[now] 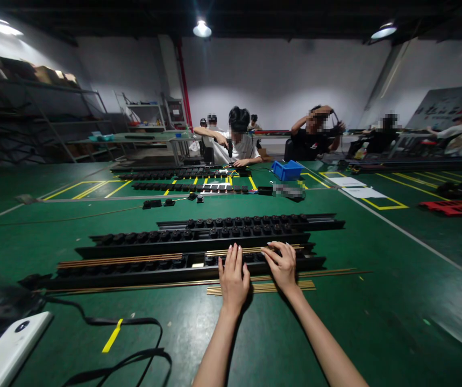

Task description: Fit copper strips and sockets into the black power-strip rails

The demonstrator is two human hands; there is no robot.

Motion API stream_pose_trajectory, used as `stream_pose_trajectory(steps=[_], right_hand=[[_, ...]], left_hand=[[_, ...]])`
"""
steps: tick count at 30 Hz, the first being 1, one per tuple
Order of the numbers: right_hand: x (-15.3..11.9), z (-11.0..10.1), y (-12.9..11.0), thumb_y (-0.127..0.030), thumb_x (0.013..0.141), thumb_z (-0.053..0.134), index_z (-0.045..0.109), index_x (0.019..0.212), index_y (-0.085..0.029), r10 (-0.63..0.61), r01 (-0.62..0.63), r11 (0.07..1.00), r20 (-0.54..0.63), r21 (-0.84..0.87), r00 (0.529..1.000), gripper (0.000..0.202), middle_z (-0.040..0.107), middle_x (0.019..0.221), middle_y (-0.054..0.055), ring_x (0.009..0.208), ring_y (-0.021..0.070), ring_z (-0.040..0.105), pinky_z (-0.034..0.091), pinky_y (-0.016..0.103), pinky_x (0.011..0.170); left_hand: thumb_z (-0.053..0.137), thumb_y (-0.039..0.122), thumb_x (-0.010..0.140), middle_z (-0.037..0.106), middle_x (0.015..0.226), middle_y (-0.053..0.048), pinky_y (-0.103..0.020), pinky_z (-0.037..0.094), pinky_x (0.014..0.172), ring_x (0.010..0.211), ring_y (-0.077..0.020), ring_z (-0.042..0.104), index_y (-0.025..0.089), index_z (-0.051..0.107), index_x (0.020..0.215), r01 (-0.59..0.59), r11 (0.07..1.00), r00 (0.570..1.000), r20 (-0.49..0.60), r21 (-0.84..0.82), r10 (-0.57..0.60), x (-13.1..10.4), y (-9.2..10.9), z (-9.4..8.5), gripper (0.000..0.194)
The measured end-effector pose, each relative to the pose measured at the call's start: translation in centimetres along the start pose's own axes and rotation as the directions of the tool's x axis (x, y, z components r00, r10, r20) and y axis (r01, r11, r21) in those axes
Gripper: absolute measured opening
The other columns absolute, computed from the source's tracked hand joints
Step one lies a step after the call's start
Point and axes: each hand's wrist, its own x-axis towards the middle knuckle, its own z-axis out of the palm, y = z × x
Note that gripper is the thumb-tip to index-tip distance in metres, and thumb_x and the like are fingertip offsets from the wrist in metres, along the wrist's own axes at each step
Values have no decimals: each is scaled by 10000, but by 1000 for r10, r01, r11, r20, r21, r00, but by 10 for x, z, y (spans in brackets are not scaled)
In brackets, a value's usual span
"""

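Note:
My left hand lies with its fingers stretched forward over the nearest black rail, fingertips at a bundle of thin brass rods. To its right, my right hand has bent fingers, with thumb and fingertips closed on the same brass rods; the exact contact is partly hidden. Copper-coloured rods rest along the left part of this rail, above a row of black round parts. In front of the rail lie more brass rods on the green table, partly behind my wrists.
Two more black rails lie beyond. A black strap, yellow tape piece and white phone are at the near left. Farther off stand a blue bin, white papers and a co-worker holding a power tool.

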Motion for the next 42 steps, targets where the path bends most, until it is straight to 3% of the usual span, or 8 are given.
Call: stream_pose_trajectory(steps=[15, 25, 36, 42], right_hand=[[-7, 0, 5, -195, 895, 500, 649, 1107, -272, 40, -40, 997, 11, 71, 999, 270, 654, 1067, 58, 1064, 188, 577, 440, 401, 938], [-22, -10, -22, -180, 927, 336, 310, 1430, -251, 5, 20, 996, 275, -85, 961, 509, 440, 1418, 72, 1342, 189, 349, 263, 454, 1101], [-13, 4, -51, -292, 956, 307, 96, 1483, -183, -27, 95, 984, 406, -148, 914, 578, 320, 1484, 96, 1376, 194, 279, 104, 467, 1139], [3, 9, -60, -396, 960, 290, 56, 1486, -167, -22, 88, 984, 389, -153, 921, 619, 299, 1490, 113, 1380, 212, 270, 88, 474, 1136]], left_hand=[[410, 145, 894, 413, 1441, -81, -436, 145, 1144, 1347, -202, 344, 220, 256, 1446, 15, 1000, 1000, 3, 1, -15, -1, 1, 2, 578], [401, 146, 895, 419, 1435, -99, -452, 160, 1140, 1347, -207, 345, 212, 254, 1447, 12, 1000, 1000, 1, -1, -12, -1, 1, 2, 575], [414, 153, 885, 441, 1423, -84, -452, 136, 1140, 1335, -210, 365, 227, 254, 1446, 34, 999, 999, 11, 12, -35, -1, 3, 1, 589], [402, 165, 893, 457, 1412, -80, -438, 124, 1136, 1321, -195, 384, 238, 270, 1440, 48, 999, 999, 9, 13, -48, -1, 3, 0, 568]])
